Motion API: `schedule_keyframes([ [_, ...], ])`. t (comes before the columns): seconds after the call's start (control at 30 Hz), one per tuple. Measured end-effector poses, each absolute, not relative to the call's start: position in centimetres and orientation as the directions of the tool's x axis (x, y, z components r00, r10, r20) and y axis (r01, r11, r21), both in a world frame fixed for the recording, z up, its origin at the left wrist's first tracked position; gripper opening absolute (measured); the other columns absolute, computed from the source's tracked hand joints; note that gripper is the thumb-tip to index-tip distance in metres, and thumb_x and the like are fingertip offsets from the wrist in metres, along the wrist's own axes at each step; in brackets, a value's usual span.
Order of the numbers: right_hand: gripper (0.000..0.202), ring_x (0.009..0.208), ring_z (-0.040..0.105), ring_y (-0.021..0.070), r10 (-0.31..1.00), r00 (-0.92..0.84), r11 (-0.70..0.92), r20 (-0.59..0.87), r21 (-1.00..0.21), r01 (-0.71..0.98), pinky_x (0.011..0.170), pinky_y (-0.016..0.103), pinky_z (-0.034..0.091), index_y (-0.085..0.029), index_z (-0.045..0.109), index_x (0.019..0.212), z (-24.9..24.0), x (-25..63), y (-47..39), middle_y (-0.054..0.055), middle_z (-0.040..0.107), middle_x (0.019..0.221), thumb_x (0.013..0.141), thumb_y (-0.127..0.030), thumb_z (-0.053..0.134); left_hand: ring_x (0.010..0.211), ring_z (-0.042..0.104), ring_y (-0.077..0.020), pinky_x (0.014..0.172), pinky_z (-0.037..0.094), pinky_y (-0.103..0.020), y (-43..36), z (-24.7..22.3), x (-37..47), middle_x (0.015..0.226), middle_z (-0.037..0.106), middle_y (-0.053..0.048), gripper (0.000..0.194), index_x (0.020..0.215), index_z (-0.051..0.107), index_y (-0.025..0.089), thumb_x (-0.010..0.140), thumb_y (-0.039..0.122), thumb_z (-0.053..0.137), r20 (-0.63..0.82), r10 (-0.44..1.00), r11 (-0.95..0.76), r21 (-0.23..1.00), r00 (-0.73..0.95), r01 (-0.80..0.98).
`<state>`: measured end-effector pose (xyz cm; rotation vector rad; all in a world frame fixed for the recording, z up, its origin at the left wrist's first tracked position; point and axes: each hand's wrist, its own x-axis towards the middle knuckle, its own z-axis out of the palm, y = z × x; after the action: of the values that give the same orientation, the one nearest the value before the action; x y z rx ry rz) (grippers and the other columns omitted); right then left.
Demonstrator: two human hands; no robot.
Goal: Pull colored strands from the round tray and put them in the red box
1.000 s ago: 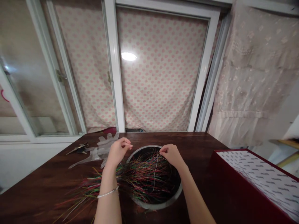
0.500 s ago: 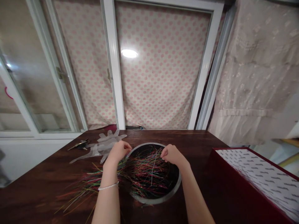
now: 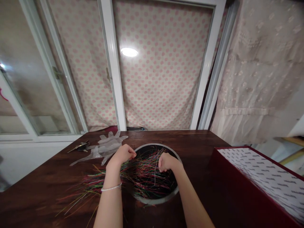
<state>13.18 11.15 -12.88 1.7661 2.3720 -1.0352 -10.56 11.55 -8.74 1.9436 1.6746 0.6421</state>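
A round dark tray with a silver rim [image 3: 163,200] lies on the table, holding a tangle of thin, many-coloured wires [image 3: 144,171] that spill out over its left side. My left hand [image 3: 124,154] is at the tray's upper left edge, thumb and fingers pinched; what they hold, if anything, is too small to tell. Over the right part of the wires is my right hand [image 3: 165,162], fingers curled together near a pale strand [image 3: 155,174]. Whether that strand is between its fingers cannot be made out.
Clear plastic gloves [image 3: 106,146] and a bunch of keys [image 3: 80,146] lie at the left back of the dark wooden table [image 3: 190,139]. A red box [image 3: 228,167] with a white patterned lining stands at the right.
My right hand has moved left and slightly down, further over the wires, and its fingers are more curled. My left hand has shifted slightly right. The view has shifted slightly.
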Motion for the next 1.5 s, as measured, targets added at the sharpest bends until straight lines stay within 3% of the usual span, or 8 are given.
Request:
schedule_keyframes([
  [0.2,0.018,0.072,0.062,0.0119,0.903,-0.388,0.24,-0.185,-0.533,0.811,0.066,0.028,0.052,-0.012,0.062,0.085,-11.8,12.9,10.8,0.002,0.065,0.083,0.087,-0.028,0.056,0.058,0.061,-0.0218,0.056,0.04,-0.027,11.3,-8.1,-9.9,0.055,0.068,-0.005,0.018,0.059,0.074,0.014,0.059,0.023,0.058,0.078,0.983,-0.179,0.627,0.168,0.758],
  [0.4,0.01,0.071,0.065,0.0142,0.909,-0.398,0.395,0.127,-0.572,0.719,0.067,0.022,0.047,-0.014,0.072,0.076,-10.0,12.8,10.0,0.003,0.071,0.073,0.074,-0.012,0.062,0.081,0.065,-0.0238,0.075,0.045,-0.029,10.4,-7.0,-5.5,0.086,0.074,-0.007,0.027,0.085,0.075,0.015,0.065,0.017,0.057,0.183,0.928,-0.361,0.661,0.325,0.658],
  [0.6,0.026,0.083,0.063,0.018,0.89,-0.335,0.453,0.308,-0.532,0.715,0.082,0.028,0.043,-0.021,0.074,0.083,-8.8,13.4,9.6,0.004,0.072,0.086,0.075,-0.006,0.054,0.08,0.065,-0.022,0.068,0.045,-0.026,9.7,-7.2,-2.2,0.079,0.073,-0.004,0.037,0.084,0.073,0.015,0.062,0.003,0.046,0.213,0.82,-0.519,0.667,0.532,0.534],
  [0.97,0.03,0.078,0.058,0.0138,0.817,-0.254,0.536,0.518,-0.517,0.668,0.075,0.025,0.045,-0.02,0.069,0.089,-6.6,13.8,8.4,0.004,0.064,0.096,0.075,-0.003,0.049,0.062,0.064,-0.0164,0.063,0.047,-0.026,10.0,-6.9,-2.3,0.065,0.069,-0.007,0.03,0.074,0.069,0.011,0.071,0.006,0.04,0.341,0.831,-0.54,0.685,0.44,0.489],
  [1.07,0.033,0.067,0.056,0.0099,0.743,-0.143,0.586,0.654,-0.532,0.611,0.068,0.024,0.047,-0.02,0.064,0.101,-5.6,13.9,7.9,0.007,0.055,0.112,0.076,-0.005,0.047,0.066,0.065,-0.0167,0.068,0.049,-0.027,9.8,-6.1,-2.4,0.069,0.07,-0.007,0.026,0.077,0.069,0.013,0.075,0.009,0.043,0.407,0.833,-0.546,0.709,0.374,0.446],
  [1.2,0.024,0.06,0.054,0.0086,0.572,0.142,0.663,0.808,-0.557,0.501,0.056,0.024,0.047,-0.019,0.065,0.095,-4.4,14.2,6.9,0.008,0.054,0.109,0.078,-0.011,0.051,0.076,0.068,-0.0172,0.075,0.052,-0.029,9.4,-5.2,-2.2,0.086,0.072,-0.01,0.023,0.087,0.066,0.012,0.082,0.017,0.044,0.487,0.834,-0.551,0.753,0.26,0.359],
  [1.37,0.012,0.059,0.052,0.0099,0.493,0.542,0.672,0.681,-0.694,0.261,0.053,0.024,0.045,-0.018,0.062,0.088,-3.3,14.0,5.7,0.003,0.058,0.086,0.077,-0.022,0.059,0.079,0.069,-0.0197,0.077,0.054,-0.032,8.0,-3.6,-1.7,0.09,0.072,-0.013,0.023,0.092,0.063,0.008,0.082,0.027,0.053,0.497,0.859,-0.508,0.857,0.122,0.084],
  [1.5,0.017,0.059,0.054,0.0102,0.706,0.371,0.649,0.603,-0.761,0.003,0.055,0.024,0.047,-0.019,0.063,0.089,-2.3,13.7,4.6,0.001,0.061,0.076,0.075,-0.027,0.064,0.074,0.07,-0.0191,0.075,0.055,-0.03,6.2,-2.1,-1.8,0.084,0.073,-0.011,0.022,0.09,0.065,0.009,0.078,0.027,0.061,0.436,0.889,-0.432,0.9,0.137,-0.065],
])
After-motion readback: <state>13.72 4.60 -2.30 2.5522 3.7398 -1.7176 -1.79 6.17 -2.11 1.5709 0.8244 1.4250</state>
